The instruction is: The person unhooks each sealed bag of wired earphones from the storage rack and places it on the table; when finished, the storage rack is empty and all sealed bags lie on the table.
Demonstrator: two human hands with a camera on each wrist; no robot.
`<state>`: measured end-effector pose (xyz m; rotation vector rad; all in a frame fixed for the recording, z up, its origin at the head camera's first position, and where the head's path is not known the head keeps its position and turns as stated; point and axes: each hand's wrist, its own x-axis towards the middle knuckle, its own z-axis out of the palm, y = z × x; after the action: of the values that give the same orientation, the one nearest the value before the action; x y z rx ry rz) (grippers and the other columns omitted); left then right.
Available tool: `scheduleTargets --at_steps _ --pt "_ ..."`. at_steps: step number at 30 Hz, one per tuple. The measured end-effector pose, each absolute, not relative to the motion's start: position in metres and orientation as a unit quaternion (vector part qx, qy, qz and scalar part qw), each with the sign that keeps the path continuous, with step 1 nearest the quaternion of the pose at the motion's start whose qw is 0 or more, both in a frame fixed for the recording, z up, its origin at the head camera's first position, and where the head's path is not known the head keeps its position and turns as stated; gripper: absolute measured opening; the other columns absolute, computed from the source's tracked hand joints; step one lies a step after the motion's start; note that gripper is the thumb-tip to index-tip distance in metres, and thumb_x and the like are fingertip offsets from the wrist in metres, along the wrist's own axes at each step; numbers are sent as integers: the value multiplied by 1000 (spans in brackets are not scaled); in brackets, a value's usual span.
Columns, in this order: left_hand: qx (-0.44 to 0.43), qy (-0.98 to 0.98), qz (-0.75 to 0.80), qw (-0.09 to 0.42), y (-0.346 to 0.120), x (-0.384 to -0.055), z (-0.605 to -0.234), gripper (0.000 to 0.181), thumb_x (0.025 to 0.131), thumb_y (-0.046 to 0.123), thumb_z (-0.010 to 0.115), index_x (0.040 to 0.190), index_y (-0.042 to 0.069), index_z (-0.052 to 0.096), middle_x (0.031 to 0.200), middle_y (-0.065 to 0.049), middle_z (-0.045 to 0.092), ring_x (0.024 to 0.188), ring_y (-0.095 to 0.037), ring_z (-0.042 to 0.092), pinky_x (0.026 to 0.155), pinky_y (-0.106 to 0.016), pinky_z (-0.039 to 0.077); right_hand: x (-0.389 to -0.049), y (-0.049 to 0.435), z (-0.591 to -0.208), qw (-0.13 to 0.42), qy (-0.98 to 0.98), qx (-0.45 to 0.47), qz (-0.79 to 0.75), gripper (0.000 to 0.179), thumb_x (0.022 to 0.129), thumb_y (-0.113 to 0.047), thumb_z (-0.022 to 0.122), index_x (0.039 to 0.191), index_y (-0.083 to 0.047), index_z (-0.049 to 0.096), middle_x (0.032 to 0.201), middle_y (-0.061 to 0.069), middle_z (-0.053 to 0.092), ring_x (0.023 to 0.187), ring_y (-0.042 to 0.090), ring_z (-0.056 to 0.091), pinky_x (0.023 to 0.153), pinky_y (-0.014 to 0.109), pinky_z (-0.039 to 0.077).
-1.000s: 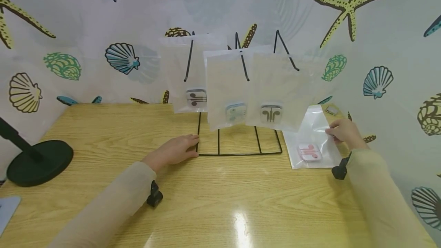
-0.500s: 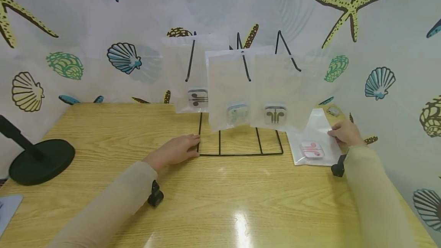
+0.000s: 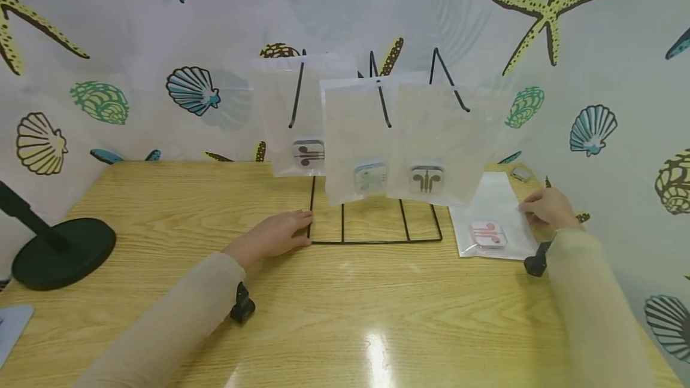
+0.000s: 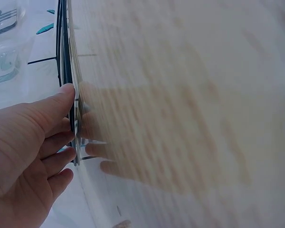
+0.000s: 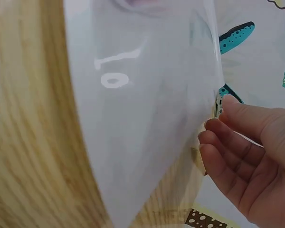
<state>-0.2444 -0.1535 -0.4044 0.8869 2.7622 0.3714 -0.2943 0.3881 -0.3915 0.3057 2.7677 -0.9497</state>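
Observation:
My left hand (image 3: 277,235) rests at the left side of the black wire rack (image 3: 372,242), fingertips and thumb touching its base bar. In the left wrist view its fingers lie loosely along that bar. A white-backed plastic bag (image 3: 496,196) lies flat on the table right of the rack, with pink earphones in a case (image 3: 488,234) inside. My right hand (image 3: 551,207) is at the bag's right edge. In the right wrist view its thumb and fingers stand apart, right beside the edge, with nothing between them.
Clear bags hang from the rack's hooks, holding dark earphones (image 3: 309,153), pale blue earphones (image 3: 371,178) and more dark earphones (image 3: 427,179). A black round stand (image 3: 64,253) is at the left. A small object (image 3: 520,173) lies at the back right, by the patterned backdrop (image 3: 579,70).
The bag with pink earphones has shifted slightly away from me and settled flat. My right hand has let go of its edge and moved a little right. The left hand has stayed put.

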Motion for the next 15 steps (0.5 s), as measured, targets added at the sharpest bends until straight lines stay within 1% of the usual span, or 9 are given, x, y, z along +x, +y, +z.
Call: scheduleTargets --at_steps 3,5,8,10,11,13,14,15 --pt "303 939 125 107 -154 -244 -404 58 93 27 57 137 -7 38 142 -20 33 131 -34 28 105 -46 26 -292 390 -384 80 934 88 -336 33 92 -13 55 111 14 54 80 13 62 61 16 59 57 28 53" --pt "304 939 125 106 -154 -244 -403 58 93 27 57 136 -7 38 142 -21 33 131 -35 28 105 -46 27 -291 390 -378 63 934 78 -343 36 92 -16 56 112 14 53 85 18 62 63 18 60 58 30 54" --pt "301 938 131 109 -153 -243 -402 58 93 26 57 137 -7 38 142 -20 32 131 -35 28 105 -46 26 -298 392 -374 28 931 70 -356 41 93 -23 56 114 12 53 95 25 60 69 23 62 62 34 55" --pt "303 938 131 107 -152 -243 -402 58 93 26 56 136 -7 38 142 -21 32 131 -35 28 105 -47 26 -311 399 -379 -7 929 73 -364 43 92 -30 57 114 8 55 97 22 61 70 24 62 57 39 55" --pt "302 938 132 108 -152 -243 -402 58 93 26 56 137 -7 38 143 -20 32 131 -35 28 105 -47 26 -319 403 -382 -26 926 74 -369 45 91 -35 58 114 4 57 95 19 63 70 23 62 56 43 55" --pt "302 938 130 106 -152 -244 -403 57 93 26 56 136 -7 38 142 -20 33 131 -35 28 105 -47 26 -333 410 -389 -54 921 67 -381 49 88 -43 59 115 -2 59 92 12 64 68 19 63 52 47 52" --pt "302 939 129 105 -152 -244 -403 57 93 26 56 136 -7 38 142 -21 33 131 -35 28 105 -47 26 -335 410 -388 -62 917 59 -390 50 87 -44 60 117 -4 59 91 11 64 68 19 62 52 47 52" --pt "302 939 127 105 -153 -244 -404 57 93 26 56 137 -7 38 142 -20 33 131 -35 28 105 -47 26 -338 409 -388 -74 909 56 -405 47 86 -44 61 116 -8 60 88 8 65 66 17 62 50 45 52"
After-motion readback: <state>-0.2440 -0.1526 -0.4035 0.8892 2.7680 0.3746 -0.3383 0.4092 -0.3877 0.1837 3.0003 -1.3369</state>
